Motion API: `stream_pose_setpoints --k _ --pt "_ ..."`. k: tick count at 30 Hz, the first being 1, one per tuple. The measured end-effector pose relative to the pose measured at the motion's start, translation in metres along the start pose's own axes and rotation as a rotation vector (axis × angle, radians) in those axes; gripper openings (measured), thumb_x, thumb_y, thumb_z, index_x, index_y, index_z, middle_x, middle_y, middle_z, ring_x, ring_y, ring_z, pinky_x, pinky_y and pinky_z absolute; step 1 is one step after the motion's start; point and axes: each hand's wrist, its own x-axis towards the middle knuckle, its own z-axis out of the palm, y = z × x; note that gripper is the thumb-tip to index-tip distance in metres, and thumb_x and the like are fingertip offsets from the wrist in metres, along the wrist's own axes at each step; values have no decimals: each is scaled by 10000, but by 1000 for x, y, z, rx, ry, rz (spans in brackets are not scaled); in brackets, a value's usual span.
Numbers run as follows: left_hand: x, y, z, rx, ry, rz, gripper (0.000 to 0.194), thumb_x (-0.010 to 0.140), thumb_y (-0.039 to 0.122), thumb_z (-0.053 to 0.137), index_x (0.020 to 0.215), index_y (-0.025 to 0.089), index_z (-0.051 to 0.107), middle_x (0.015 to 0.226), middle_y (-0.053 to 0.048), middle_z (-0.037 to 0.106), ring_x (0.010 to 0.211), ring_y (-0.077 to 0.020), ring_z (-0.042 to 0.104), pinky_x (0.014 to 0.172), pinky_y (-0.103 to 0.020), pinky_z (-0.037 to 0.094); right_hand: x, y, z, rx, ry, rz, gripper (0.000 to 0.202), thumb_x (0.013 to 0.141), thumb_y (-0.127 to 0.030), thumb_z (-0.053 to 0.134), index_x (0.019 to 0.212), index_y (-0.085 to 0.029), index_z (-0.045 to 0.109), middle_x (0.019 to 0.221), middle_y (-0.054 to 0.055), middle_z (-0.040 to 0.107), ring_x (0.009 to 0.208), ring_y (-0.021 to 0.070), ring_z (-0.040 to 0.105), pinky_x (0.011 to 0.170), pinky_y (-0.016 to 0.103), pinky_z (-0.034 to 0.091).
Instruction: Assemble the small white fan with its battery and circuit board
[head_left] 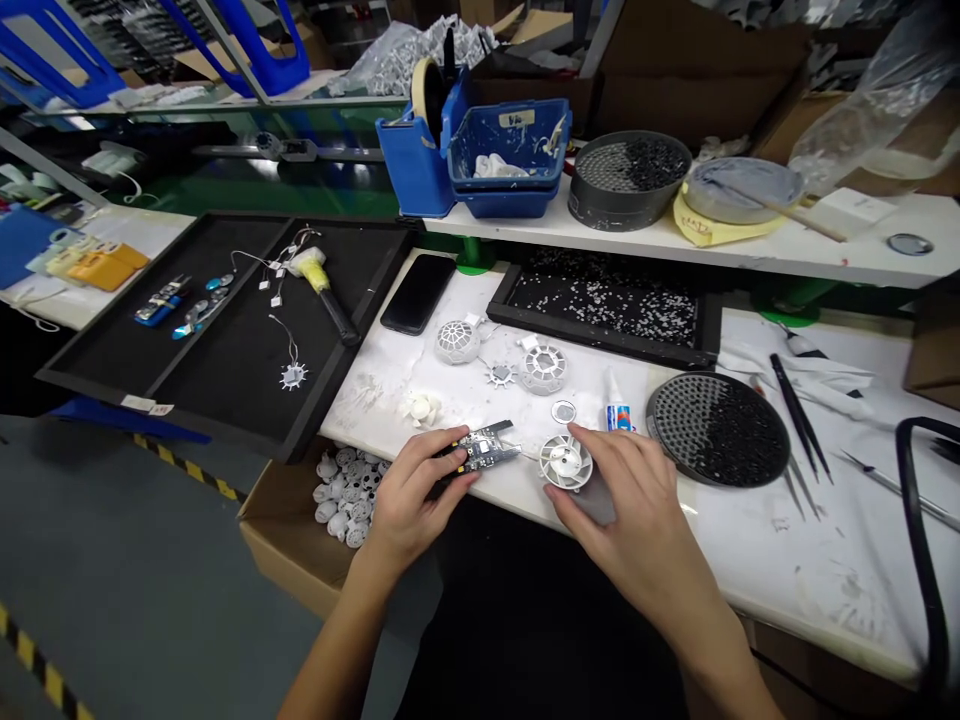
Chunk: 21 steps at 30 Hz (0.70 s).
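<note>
My left hand (421,490) is closed on a dark circuit board (486,447), whose two prongs point right. Between the thumb and fingers of my right hand (619,490) is a round white fan housing (565,462) with its bladed face up. Just beyond it lies a small round disc (563,411). A glue bottle (618,402) lies near my right fingers. Behind my hands are a white fan wheel (421,409), a gear-shaped part (500,374) and two domed white grilles, one (457,342) to the left and one (544,368) to the right.
A black phone (418,293) lies behind on the left, beside a black tray (225,320) with wired parts. At right are a round sieve (718,428) of black bits and tweezers (801,415). A cardboard box (281,545) of white parts stands below the table edge.
</note>
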Motion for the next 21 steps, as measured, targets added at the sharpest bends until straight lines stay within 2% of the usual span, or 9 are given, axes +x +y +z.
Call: stream_pose_setpoints --k 14,21 --pt "-9 -7 12 75 70 57 391 890 65 809 1215 191 633 1299 -153 763 1187 -263 749 963 -449 643 1 -3 -2 -27 4 6 490 1050 -372 672 1482 -190 527 1339 117 668 1282 330 554 1115 492 396" --pt "-8 -6 13 71 80 39 415 862 35 816 1217 163 642 1303 -166 750 1190 -262 733 982 -437 627 1 -3 -1 -2 -10 6 488 1036 -349 696 1463 -195 517 1351 110 675 1303 338 541 1115 496 392"
